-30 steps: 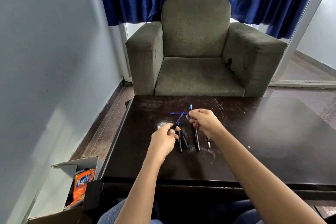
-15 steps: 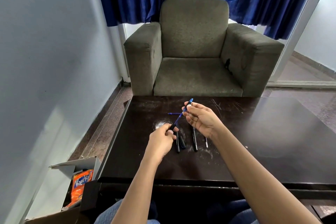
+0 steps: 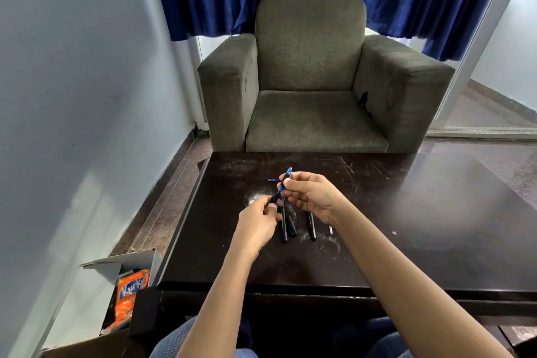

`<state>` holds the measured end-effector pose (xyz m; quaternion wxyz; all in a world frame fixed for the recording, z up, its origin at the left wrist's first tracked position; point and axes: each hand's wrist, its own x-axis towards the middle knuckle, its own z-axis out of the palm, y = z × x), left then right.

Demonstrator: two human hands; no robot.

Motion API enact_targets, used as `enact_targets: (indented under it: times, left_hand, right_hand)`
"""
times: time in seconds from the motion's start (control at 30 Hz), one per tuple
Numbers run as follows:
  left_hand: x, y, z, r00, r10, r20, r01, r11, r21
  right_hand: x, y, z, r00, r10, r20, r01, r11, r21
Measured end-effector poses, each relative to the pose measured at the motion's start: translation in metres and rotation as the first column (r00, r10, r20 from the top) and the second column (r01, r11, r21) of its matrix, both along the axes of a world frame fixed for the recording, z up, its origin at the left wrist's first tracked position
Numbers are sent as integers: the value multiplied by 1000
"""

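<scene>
Together, our left grip [image 3: 257,225] pinches the black end of a slim blue-and-black plastic pen [image 3: 279,191], our right grip [image 3: 312,195] its blue end, above the dark tabletop [image 3: 421,235].

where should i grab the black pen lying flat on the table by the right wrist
Pinch the black pen across its thin barrel close to its near end, coming straight down from above. It lies flat on the table, pointing toward the person, and its far end is hidden behind the right hand.
</scene>
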<state>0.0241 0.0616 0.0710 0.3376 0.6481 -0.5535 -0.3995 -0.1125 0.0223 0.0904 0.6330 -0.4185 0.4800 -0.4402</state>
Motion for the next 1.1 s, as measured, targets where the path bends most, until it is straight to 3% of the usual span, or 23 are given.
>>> enact_targets:
  times: [0.53, 0.8, 1.0, 1.1]
  left_hand:
    - [4, -2, 0, 988, 87, 131, -78, 995, -67]
    - [1, -3, 1, 992, 89, 93, -90, 996, 7]
    - [5, 0, 1, 986, 92, 140, -77, 992, -103]
    - [3, -1, 0, 989, 99, 112, -91, 993, -81]
  right_hand:
    - [9, 1, -2, 1000, 15, -12, -14, 1000, 10]
    - [12, 0, -3, 1000, -9, -18, 10, 1000, 9]
    - [11, 1, -1, 999, -26, -31, 26, 1000, 16]
    - [11, 1, 0, 999, -23, -26, 24, 1000, 18]
